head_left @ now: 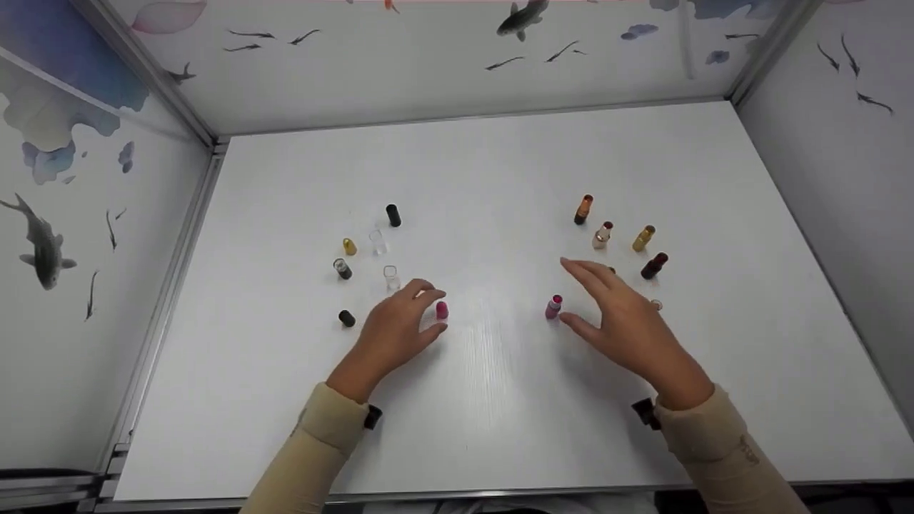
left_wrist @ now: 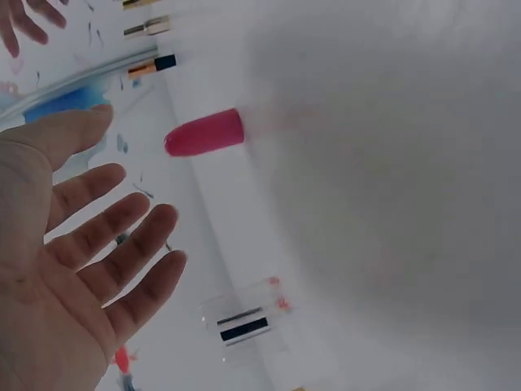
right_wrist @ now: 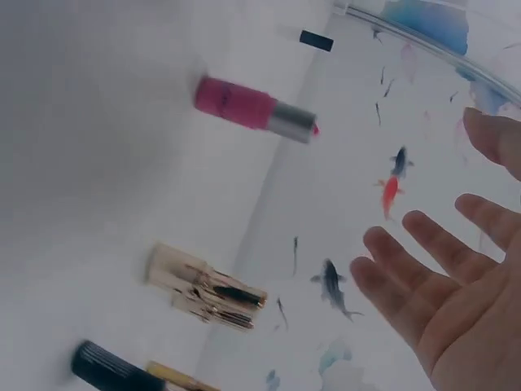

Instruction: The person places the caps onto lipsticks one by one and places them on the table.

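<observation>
A bright pink lipstick cap (head_left: pixel 442 310) stands upright on the white table between the thumb and fingers of my left hand (head_left: pixel 398 325). In the left wrist view a gap shows between those spread fingers and the pink cap (left_wrist: pixel 205 133). Over on the right, an uncapped pink lipstick (head_left: pixel 554 307) with a silver collar stands upright, also seen as the pink lipstick (right_wrist: pixel 254 109) in the right wrist view. My right hand (head_left: pixel 628 325) hovers beside it, its thumb close to the tube and its fingers extended. Neither hand holds anything.
Left of my left hand stand several caps: black (head_left: pixel 393 215), gold (head_left: pixel 349 246), clear (head_left: pixel 378 242) and a short black one (head_left: pixel 347 318). Uncapped lipsticks stand beyond my right hand: orange (head_left: pixel 583 209), pale gold (head_left: pixel 603 235), gold (head_left: pixel 643 238) and dark red (head_left: pixel 654 265). Panels wall the table.
</observation>
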`<state>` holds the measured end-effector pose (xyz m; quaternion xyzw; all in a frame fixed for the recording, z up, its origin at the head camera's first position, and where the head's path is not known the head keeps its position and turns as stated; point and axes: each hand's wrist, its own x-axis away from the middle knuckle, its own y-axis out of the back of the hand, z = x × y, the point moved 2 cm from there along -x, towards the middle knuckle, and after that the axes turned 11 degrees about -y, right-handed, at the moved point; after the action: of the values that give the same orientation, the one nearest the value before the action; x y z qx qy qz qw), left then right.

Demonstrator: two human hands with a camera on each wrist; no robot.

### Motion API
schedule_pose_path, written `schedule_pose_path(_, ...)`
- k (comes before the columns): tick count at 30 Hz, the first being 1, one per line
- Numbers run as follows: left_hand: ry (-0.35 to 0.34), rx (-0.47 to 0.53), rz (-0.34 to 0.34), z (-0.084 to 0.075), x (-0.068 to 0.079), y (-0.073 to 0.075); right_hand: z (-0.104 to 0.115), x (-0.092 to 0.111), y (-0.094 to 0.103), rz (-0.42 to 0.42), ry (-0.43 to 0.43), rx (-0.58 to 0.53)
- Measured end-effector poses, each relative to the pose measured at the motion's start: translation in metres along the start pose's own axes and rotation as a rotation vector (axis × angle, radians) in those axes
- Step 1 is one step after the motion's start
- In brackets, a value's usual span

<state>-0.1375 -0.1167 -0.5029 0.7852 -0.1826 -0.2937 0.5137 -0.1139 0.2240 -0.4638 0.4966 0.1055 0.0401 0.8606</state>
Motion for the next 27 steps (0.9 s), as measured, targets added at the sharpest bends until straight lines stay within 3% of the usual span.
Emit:
schedule_pose_path(4,0.115,0.035,0.04,-0.001,-0.002,-0.02,-0.013,-0.005,-0.033,0.125,-0.191,-0.077)
schedule_pose_path(9,0.242,0.121,-0.003,0.003,-0.004,-0.029,-0.027,-0.012,-0.057,0.231,-0.345,-0.236)
schedule_pose_path(13,0.273,0.2,-0.009,0.005,-0.009,-0.032,-0.032,-0.019,-0.061,0.241,-0.372,-0.318)
schedule_pose_path(19,0.31,0.263,0.002,0.006,-0.015,-0.036,-0.034,-0.025,-0.065,0.268,-0.392,-0.342)
schedule_pose_path(27,0.304,0.363,-0.092,0.003,-0.023,-0.035,-0.032,-0.026,-0.066,0.323,-0.411,-0.283)
